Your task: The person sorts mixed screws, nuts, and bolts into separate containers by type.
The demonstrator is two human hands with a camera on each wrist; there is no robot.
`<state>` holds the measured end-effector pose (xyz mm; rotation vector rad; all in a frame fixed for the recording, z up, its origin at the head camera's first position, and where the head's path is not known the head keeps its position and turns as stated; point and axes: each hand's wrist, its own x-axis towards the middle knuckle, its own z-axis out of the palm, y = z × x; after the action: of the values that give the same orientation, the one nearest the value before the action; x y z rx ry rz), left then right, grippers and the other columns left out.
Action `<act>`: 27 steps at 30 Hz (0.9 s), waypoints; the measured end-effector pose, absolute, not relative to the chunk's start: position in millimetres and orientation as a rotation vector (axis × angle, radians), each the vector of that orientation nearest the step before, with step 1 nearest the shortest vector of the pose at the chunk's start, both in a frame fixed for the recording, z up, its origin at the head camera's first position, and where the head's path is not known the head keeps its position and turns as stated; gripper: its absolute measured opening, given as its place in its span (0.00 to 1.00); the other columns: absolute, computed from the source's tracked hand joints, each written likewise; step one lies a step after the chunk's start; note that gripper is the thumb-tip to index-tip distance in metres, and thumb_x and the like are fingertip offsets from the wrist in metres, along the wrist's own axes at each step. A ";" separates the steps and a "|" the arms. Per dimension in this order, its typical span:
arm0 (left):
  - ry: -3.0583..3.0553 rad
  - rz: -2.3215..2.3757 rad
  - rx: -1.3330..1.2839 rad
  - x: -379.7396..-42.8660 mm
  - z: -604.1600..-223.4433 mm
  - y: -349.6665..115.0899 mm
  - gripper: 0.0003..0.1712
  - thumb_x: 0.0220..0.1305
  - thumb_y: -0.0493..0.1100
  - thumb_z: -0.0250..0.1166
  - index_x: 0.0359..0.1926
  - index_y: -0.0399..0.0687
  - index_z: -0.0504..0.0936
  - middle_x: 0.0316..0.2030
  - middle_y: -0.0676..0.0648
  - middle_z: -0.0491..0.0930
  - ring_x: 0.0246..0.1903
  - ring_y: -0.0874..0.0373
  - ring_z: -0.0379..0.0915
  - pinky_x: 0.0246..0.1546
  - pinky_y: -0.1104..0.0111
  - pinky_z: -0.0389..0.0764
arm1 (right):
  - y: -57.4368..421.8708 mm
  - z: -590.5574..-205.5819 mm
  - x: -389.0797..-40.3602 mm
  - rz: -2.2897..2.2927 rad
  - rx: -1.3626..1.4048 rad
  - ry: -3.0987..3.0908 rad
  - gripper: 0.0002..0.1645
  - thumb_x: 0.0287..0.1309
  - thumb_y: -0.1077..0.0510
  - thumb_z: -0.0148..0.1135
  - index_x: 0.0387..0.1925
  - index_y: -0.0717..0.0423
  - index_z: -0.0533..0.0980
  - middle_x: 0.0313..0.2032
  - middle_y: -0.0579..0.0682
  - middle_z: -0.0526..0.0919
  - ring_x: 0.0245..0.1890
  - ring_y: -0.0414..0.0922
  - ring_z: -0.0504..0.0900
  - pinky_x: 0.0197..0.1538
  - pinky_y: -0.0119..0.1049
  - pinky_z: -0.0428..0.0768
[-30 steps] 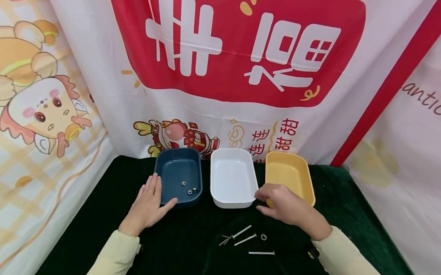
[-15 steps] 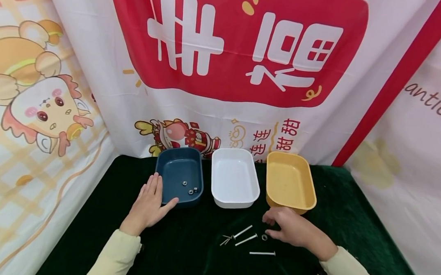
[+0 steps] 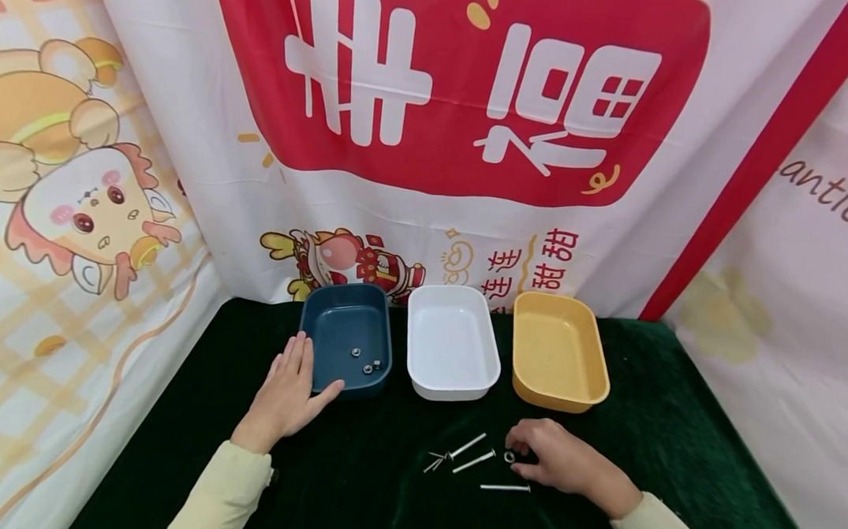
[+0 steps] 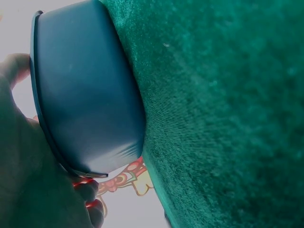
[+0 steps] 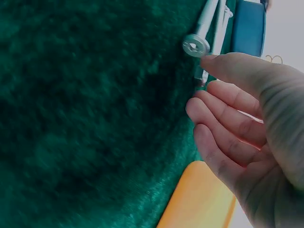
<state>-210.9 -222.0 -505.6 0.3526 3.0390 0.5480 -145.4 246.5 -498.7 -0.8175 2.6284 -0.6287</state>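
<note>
Left hand spread, at far-left blue tray's rim. Right hand, fingers bent, at metal nut on green cloth, right of bolts; can't tell if pinching.

White printed cloth with a red panel hangs behind dark green fabric.

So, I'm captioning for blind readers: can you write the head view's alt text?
A person's right hand curves beside a small silver metal nut near silver metal screws on dark green velvety cloth. The left hand touches a dark blue rectangular plastic tray holding three nuts; a similar white tray and yellow tray stand to its right.
</note>
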 end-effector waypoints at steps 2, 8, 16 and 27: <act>3.036 0.550 0.353 -211.0 -505.5 -221.9 0.63 0.74 0.74 0.52 0.83 0.30 0.41 0.85 0.31 0.36 0.84 0.31 0.33 0.82 0.36 0.42 | 246.1 -500.8 -145.6 -0.625 -0.807 2.632 0.10 0.62 0.55 0.74 0.45 0.48 0.85 0.38 0.39 0.84 0.35 0.31 0.78 0.39 0.28 0.81; 3.035 0.552 0.354 -211.6 -505.0 -222.2 0.63 0.74 0.74 0.52 0.83 0.29 0.41 0.85 0.31 0.36 0.84 0.31 0.33 0.82 0.36 0.43 | 243.8 -501.2 -147.2 -0.600 -0.824 2.639 0.10 0.61 0.56 0.75 0.45 0.47 0.85 0.38 0.39 0.83 0.35 0.30 0.79 0.39 0.28 0.82; 3.038 0.544 0.359 -212.3 -505.6 -222.3 0.62 0.74 0.74 0.53 0.83 0.29 0.42 0.85 0.31 0.37 0.84 0.31 0.34 0.82 0.36 0.44 | 241.2 -498.0 -149.3 -0.558 -0.849 2.617 0.09 0.60 0.58 0.76 0.42 0.47 0.85 0.37 0.40 0.82 0.35 0.30 0.80 0.39 0.27 0.83; 3.034 0.538 0.346 -213.4 -507.6 -222.4 0.63 0.74 0.75 0.52 0.83 0.30 0.41 0.85 0.31 0.36 0.84 0.32 0.33 0.82 0.36 0.43 | 236.7 -497.7 -154.2 -0.491 -0.855 2.609 0.08 0.59 0.59 0.76 0.39 0.46 0.84 0.35 0.39 0.82 0.33 0.29 0.78 0.38 0.27 0.83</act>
<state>-213.4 -222.4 -507.6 0.3461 3.0336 0.5385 -154.2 236.7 -497.7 -0.8546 2.6091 -0.4905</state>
